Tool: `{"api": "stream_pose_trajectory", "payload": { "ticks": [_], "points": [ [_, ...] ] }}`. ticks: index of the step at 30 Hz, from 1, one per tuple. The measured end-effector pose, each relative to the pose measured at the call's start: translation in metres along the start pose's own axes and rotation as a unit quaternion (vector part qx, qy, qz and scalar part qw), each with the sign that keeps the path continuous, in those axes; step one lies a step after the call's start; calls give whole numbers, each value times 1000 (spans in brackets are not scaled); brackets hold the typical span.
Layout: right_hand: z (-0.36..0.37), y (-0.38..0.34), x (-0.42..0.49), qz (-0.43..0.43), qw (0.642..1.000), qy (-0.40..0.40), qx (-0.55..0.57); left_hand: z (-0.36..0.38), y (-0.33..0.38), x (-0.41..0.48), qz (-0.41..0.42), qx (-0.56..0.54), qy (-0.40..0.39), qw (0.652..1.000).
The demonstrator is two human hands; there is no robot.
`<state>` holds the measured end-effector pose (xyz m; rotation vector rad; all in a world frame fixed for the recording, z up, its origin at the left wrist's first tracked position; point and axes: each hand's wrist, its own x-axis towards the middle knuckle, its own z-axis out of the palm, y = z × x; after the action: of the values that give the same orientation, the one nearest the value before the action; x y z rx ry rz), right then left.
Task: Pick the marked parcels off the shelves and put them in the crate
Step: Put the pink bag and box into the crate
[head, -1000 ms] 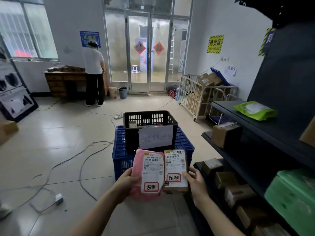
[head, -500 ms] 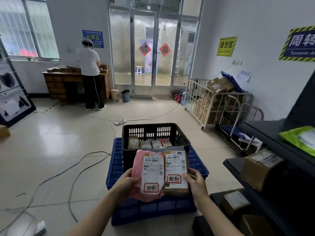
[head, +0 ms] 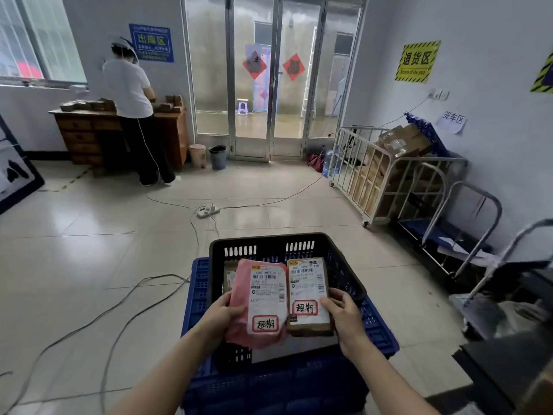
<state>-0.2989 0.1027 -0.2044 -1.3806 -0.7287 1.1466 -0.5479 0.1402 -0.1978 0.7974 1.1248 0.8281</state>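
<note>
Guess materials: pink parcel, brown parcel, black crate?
The pink parcel looks like a soft plastic mailer bag, slightly glossy; its edges wrinkle and sag. The brown parcel is probably a matte cardboard box: flat faces, square corners, paper label on top. The black crate looks like moulded hard plastic with a slight sheen, slotted walls and a thick rim.

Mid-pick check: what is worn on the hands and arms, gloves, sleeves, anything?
Nothing visible. Left hand and right hand are bare, without gloves. Left forearm and right forearm are uncovered to the picture's edge: no sleeves, watch or bands.
</note>
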Motion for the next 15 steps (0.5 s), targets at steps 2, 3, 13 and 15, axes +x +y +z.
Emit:
{"api": "stream_pose_trajectory", "payload": {
  "ticks": [2, 3, 13, 15],
  "points": [
    [7, 1, 33, 5, 1000, -3, -5, -2, 7, 29, -6, -4, 4, 1000],
    [9, 2, 50, 8, 1000, -5, -6, -3, 10, 44, -11, -5, 6, 1000],
    [29, 35, 235, 82, 995, -35, -38, 5, 26, 210, -77, 25, 96, 992],
    [31, 50, 269, 106, 992, -39, -53, 10, 23, 239, -103, 39, 117, 987]
  ]
}}
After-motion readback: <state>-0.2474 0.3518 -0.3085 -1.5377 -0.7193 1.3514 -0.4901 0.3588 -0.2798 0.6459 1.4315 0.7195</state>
